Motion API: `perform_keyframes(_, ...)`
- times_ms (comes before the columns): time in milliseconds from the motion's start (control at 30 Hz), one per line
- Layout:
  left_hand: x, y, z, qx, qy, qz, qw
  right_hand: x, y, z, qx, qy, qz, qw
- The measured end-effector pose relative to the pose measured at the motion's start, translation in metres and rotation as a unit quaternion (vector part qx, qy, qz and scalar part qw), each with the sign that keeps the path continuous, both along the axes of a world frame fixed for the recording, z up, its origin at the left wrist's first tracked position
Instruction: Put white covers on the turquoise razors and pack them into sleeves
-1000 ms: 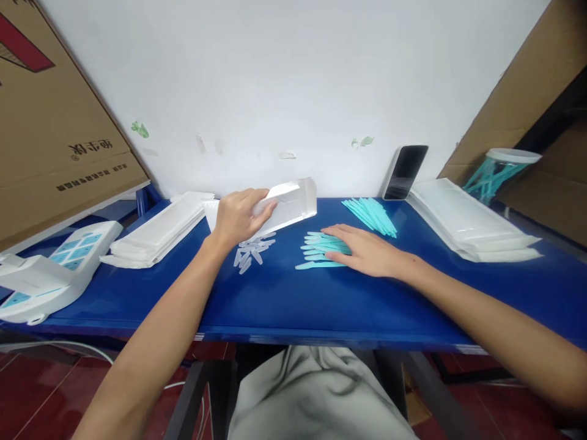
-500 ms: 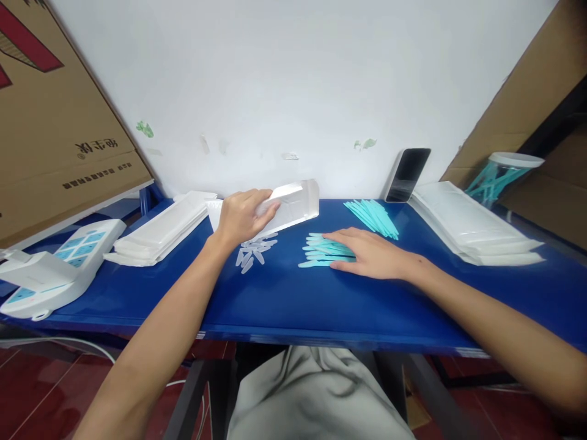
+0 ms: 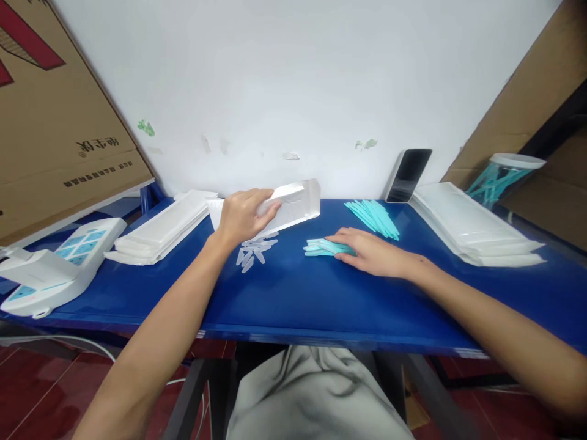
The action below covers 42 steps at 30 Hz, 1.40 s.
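My left hand grips a white paper pouch by one end, holding it tilted just above the blue table. Beneath it lie several small clear plastic pieces. My right hand is curled around a bunch of teal plastic sticks, pressed together on the table with fingers and thumb on either side.
More teal sticks lie further back. Stacks of white pouches sit at left and right. A phone leans on the wall. A jar of teal sticks stands far right; a white device lies far left, with cardboard boxes on both sides.
My right hand's fingers drew in, gathering the spread teal sticks into a tight bunch. The left hand with the pouch stayed put.
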<state>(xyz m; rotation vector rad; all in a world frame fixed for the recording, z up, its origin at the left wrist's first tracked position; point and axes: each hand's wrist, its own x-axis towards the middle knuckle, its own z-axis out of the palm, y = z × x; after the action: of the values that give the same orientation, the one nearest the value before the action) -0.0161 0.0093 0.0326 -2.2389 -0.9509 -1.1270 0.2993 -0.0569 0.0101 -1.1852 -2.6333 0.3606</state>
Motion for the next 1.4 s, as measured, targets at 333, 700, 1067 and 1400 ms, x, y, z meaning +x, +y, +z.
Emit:
perform_keyframes(333,0.004,-0.005,0.002,-0.022,-0.01,-0.023,0.999,0.004,0.004,-0.01,0.013,-0.011,0.003,1.0)
perform_keyframes(700,0.003,-0.017,0.019,-0.162,0.024,-0.051,0.985,-0.001,0.0,-0.008,0.075,-0.094,-0.036,0.992)
perform_keyframes(1067,0.003,-0.012,0.024,-0.262,-0.176,-0.142,0.938,-0.006,0.004,0.0,0.123,0.286,-0.182,0.933)
perform_keyframes(1400,-0.001,0.002,0.021,-0.206,-0.25,-0.155,0.933,-0.022,-0.003,-0.004,0.064,0.59,-0.203,0.779)
